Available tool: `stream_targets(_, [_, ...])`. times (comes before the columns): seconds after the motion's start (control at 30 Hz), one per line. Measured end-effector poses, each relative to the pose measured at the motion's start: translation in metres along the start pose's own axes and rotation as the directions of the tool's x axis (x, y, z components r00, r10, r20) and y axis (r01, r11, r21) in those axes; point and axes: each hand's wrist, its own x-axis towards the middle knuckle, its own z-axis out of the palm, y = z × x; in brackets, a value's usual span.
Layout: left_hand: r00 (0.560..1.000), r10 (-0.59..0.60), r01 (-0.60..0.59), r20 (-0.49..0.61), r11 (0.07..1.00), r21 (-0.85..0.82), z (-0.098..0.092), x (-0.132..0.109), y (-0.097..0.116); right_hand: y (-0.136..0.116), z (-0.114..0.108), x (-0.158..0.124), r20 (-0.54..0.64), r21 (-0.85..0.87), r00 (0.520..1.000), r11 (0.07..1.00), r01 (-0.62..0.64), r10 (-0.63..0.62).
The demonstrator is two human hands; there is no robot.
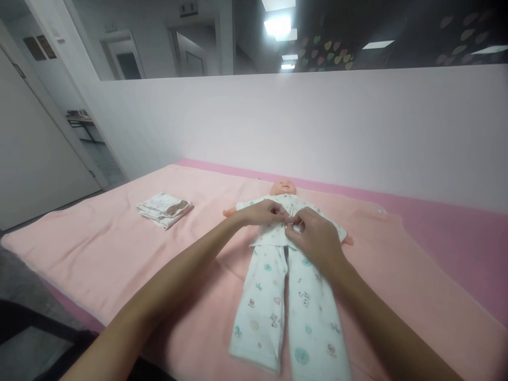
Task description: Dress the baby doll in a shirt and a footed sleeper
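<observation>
A baby doll (284, 187) lies on its back, dressed in a white printed top (273, 233) and matching trousers (262, 301). Over the doll's chest, my left hand (266, 212) pinches the front of the top near its middle. My right hand (315, 233) meets it there, thumb and forefinger closed on the same front edge. The fingertips of both hands nearly touch. Whatever fastening may be between them is too small to make out. The doll's arms stretch out to either side, with its little hands showing past the sleeves.
A folded stack of white printed cloth (164, 208) rests left of the doll. Beneath everything spreads a peach blanket (99, 233) over a pink mat (456, 227). A white wall (297, 127) with a dark window above stands behind. A dark chair-like frame (39, 323) is at lower left.
</observation>
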Motion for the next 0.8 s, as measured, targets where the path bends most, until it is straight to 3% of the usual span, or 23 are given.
stream_targets(0.3, [1.0, 0.027, -0.028, 0.012, 0.999, 0.025, -0.002, 0.002, -0.008, 0.007, -0.006, 0.005, 0.078, 0.107, 0.996, 0.993, -0.043, 0.035])
stream_targets(0.47, [0.999, 0.041, -0.04, -0.019, 0.999, 0.024, 0.0, 0.002, -0.007, 0.013, -0.009, 0.009, 0.135, 0.102, 0.991, 0.994, -0.024, 0.01])
stream_targets(0.57, [0.999, 0.038, -0.037, -0.012, 0.999, 0.031, 0.0, 0.0, -0.005, 0.007, -0.019, 0.012, 0.189, 0.072, 0.98, 0.994, -0.078, 0.063])
stream_targets(0.7, [1.0, 0.026, -0.026, -0.015, 0.999, 0.023, 0.001, -0.002, 0.0, -0.008, -0.041, 0.01, 0.348, -0.055, 0.915, 0.979, -0.198, 0.204])
stream_targets(0.8, [0.999, 0.005, -0.004, -0.035, 1.0, 0.03, 0.003, -0.004, 0.003, -0.016, -0.049, 0.004, 0.481, -0.12, 0.85, 0.976, -0.181, 0.217])
